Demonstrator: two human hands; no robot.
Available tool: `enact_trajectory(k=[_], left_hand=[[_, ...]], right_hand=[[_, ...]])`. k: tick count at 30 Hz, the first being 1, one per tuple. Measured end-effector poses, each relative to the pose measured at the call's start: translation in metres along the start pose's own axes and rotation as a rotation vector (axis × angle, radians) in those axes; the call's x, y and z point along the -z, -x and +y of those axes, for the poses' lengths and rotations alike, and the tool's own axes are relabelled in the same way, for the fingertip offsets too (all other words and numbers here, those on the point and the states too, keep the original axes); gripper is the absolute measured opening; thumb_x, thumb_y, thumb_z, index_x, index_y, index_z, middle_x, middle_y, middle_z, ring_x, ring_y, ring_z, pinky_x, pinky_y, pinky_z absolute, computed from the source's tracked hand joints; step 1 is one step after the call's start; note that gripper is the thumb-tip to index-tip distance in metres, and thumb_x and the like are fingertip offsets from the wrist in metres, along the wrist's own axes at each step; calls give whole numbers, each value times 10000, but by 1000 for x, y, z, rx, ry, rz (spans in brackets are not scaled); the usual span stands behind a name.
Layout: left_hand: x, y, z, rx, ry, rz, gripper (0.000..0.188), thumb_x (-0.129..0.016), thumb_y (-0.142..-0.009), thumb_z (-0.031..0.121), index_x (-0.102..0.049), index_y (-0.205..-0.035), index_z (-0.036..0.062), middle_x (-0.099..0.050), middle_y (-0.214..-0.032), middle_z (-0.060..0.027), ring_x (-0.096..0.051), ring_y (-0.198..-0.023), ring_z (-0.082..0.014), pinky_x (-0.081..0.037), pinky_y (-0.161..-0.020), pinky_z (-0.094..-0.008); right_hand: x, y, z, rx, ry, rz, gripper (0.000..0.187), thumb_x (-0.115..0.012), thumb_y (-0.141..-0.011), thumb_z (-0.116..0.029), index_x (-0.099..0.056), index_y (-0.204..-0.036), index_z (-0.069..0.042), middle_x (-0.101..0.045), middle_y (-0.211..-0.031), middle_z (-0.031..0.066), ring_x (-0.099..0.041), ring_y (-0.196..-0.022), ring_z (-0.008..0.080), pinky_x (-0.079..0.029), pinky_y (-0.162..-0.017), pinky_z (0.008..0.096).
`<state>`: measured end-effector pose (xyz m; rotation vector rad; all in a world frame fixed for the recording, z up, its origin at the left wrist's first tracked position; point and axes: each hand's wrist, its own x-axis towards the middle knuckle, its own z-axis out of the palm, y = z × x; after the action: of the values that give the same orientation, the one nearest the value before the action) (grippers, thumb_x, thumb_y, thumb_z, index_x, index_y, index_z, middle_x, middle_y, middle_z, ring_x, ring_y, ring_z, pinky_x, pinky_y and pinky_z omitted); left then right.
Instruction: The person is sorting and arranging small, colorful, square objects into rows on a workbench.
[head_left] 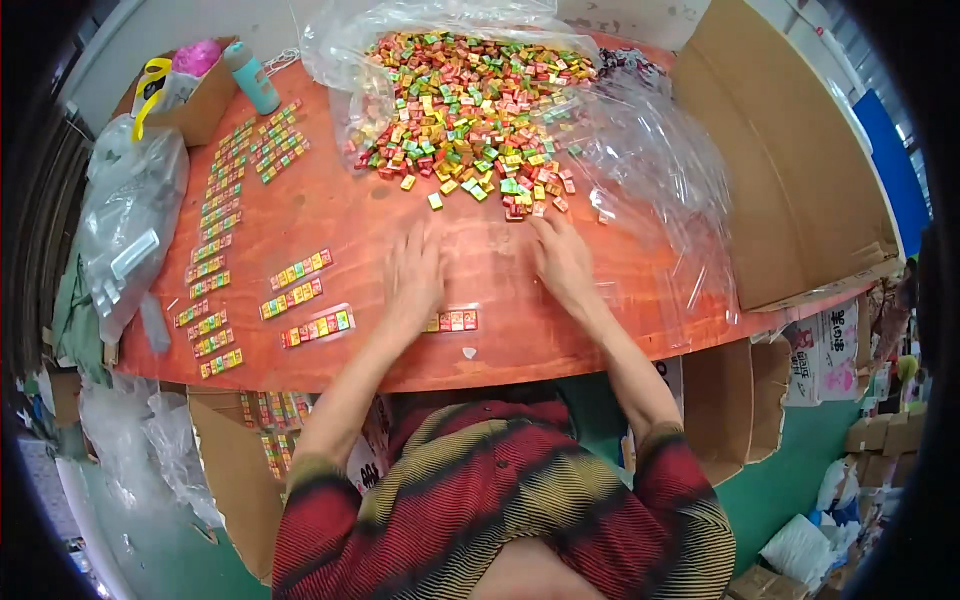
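Note:
My left hand [415, 272] is over the red tabletop, fingers stretched forward and slightly blurred, with nothing visible in it. My right hand [564, 262] reaches forward with its fingers apart, fingertips beside a few small red boxes [515, 212] at the near edge of a heap. That heap of small red, yellow and green boxes [470, 110] spills out of a clear plastic bag [650, 135]. Partly hidden by my left wrist lies a row of small boxes [458, 320]. To its left sit three more rows, one being a wrapped row [318, 327].
Many more box rows [222, 200] line the table's left side. At the back left stand a turquoise bottle [252, 78] and a carton [205, 105]. A large cardboard box [785, 160] stands at the right. Below the table's left edge, an open carton [235, 440] holds box rows.

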<state>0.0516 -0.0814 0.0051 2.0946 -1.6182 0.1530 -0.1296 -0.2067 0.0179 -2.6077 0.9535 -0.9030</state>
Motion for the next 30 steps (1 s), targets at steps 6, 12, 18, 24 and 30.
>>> enact_trajectory(k=[6,12,18,24,30], left_hand=[[-48,-76,-24,-15,9,81,369,-564,-759,129,-500,-1112,41,-472,-1111,-178,-465,-987,-349,-422,-776,-453],[-52,-62,-20,62,56,-116,253,-592,-739,99,-516,-972,38,-491,-922,-164,-531,-811,-350,-444,-672,-449],[-15,-23,4,121,207,41,257,-632,-740,122,-518,-954,38,-476,-857,-154,-538,-760,-342,-446,-637,-425],[-14,-18,-4,133,221,-30,235,-637,-748,119,-548,-944,25,-478,-842,-173,-519,-772,-352,-416,-651,-434],[-12,-18,-12,184,195,4,191,-649,-734,125,-576,-882,28,-486,-797,-156,-526,-736,-340,-422,-640,-426]], right_hand=[[-82,-73,-7,131,37,-58,238,-489,-766,-78,-538,-993,-27,-537,-904,155,-548,-799,317,-463,-645,409],[-85,-56,-5,196,56,-173,218,-469,-777,-78,-559,-974,-48,-537,-912,132,-548,-791,317,-474,-638,413],[-50,-33,-8,157,-25,-235,312,-425,-768,-37,-552,-1052,-66,-539,-984,102,-537,-845,286,-446,-711,374],[-57,-38,-32,110,235,-50,265,-514,-730,-64,-562,-991,-65,-539,-914,107,-528,-778,313,-448,-628,410],[-92,-43,-50,148,116,-31,179,-613,-695,-173,-591,-846,-80,-558,-838,90,-518,-806,268,-405,-643,405]])
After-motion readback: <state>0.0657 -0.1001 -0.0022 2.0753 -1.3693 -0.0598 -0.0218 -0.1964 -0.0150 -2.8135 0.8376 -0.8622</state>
